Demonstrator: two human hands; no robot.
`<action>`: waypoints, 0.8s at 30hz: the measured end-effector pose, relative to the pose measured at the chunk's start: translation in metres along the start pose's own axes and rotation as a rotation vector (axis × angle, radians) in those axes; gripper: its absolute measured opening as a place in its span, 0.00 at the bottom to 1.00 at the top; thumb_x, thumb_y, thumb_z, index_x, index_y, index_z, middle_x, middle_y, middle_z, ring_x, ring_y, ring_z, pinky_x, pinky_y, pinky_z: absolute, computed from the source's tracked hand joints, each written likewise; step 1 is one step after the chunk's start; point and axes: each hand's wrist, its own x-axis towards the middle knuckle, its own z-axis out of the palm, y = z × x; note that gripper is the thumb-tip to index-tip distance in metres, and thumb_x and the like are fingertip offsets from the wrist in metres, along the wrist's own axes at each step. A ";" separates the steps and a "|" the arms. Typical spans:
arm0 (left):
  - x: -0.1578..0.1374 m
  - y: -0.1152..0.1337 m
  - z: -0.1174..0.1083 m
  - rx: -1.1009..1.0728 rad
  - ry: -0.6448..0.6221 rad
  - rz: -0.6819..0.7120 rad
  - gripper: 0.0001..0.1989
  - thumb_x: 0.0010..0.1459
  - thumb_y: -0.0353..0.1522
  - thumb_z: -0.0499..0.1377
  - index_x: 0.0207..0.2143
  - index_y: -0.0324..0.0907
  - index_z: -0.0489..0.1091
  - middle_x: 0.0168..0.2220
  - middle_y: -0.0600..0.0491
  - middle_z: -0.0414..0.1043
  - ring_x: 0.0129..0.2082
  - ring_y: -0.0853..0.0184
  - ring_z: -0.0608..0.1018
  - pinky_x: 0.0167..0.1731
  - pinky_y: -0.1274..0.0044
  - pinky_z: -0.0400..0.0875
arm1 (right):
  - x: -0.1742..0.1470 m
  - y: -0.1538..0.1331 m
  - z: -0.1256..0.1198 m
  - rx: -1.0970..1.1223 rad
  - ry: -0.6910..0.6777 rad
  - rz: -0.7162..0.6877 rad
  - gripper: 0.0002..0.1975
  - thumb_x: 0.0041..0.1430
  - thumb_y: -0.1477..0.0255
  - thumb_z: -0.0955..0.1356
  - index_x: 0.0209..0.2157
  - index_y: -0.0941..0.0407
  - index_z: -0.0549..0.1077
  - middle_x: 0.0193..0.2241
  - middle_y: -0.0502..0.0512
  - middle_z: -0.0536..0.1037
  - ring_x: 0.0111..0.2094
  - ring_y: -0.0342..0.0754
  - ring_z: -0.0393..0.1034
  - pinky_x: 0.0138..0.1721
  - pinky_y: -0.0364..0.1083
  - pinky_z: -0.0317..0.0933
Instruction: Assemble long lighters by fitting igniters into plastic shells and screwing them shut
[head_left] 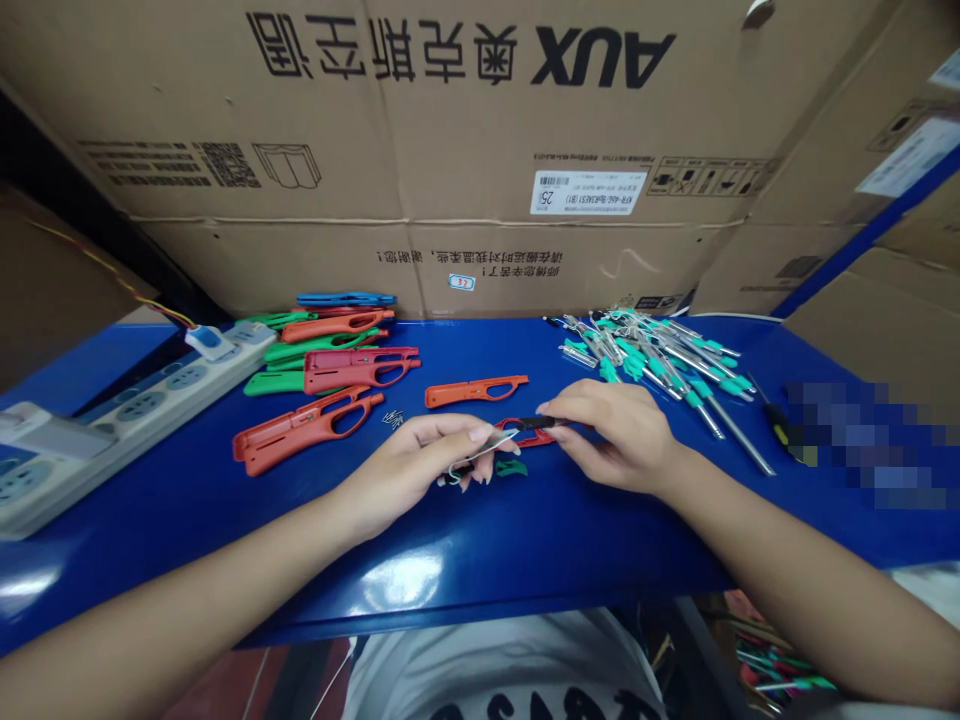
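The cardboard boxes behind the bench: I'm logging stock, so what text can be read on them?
"AUX", upside down, on the large cardboard box.
"25" on its white label; the finer print is too small.
"32" on the small sticker.
The Chinese characters and remaining labels are too small or blurred.

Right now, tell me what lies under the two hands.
Under the left hand and right hand lies the blue table. Showing between them: a red handle piece with a thin metal blade, and a small green part beside the left fingertips. Palms hide the rest.
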 end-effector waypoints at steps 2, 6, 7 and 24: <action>0.000 -0.001 -0.001 0.104 0.037 0.014 0.19 0.63 0.46 0.60 0.37 0.40 0.81 0.24 0.55 0.70 0.25 0.72 0.68 0.28 0.79 0.60 | 0.000 0.000 0.000 0.002 -0.004 -0.011 0.09 0.63 0.76 0.68 0.45 0.58 0.72 0.33 0.56 0.81 0.32 0.46 0.76 0.30 0.43 0.67; -0.002 0.001 -0.001 0.217 0.155 0.072 0.16 0.61 0.44 0.62 0.32 0.41 0.79 0.19 0.59 0.64 0.21 0.74 0.63 0.25 0.79 0.57 | 0.001 -0.001 -0.001 -0.032 -0.012 -0.028 0.08 0.62 0.75 0.70 0.43 0.57 0.73 0.34 0.56 0.81 0.31 0.45 0.75 0.30 0.43 0.66; -0.002 0.002 -0.001 0.244 0.189 0.100 0.14 0.60 0.42 0.63 0.31 0.41 0.79 0.20 0.59 0.66 0.22 0.73 0.64 0.25 0.80 0.59 | 0.001 -0.001 -0.001 -0.044 -0.014 -0.027 0.07 0.62 0.75 0.70 0.43 0.57 0.74 0.34 0.55 0.80 0.31 0.45 0.75 0.30 0.43 0.66; -0.005 -0.002 -0.011 0.993 0.259 0.726 0.07 0.67 0.31 0.59 0.40 0.42 0.78 0.27 0.56 0.68 0.29 0.70 0.70 0.33 0.76 0.67 | 0.006 -0.001 0.001 -0.024 -0.144 0.011 0.05 0.62 0.72 0.70 0.40 0.57 0.75 0.33 0.56 0.79 0.32 0.47 0.72 0.32 0.46 0.64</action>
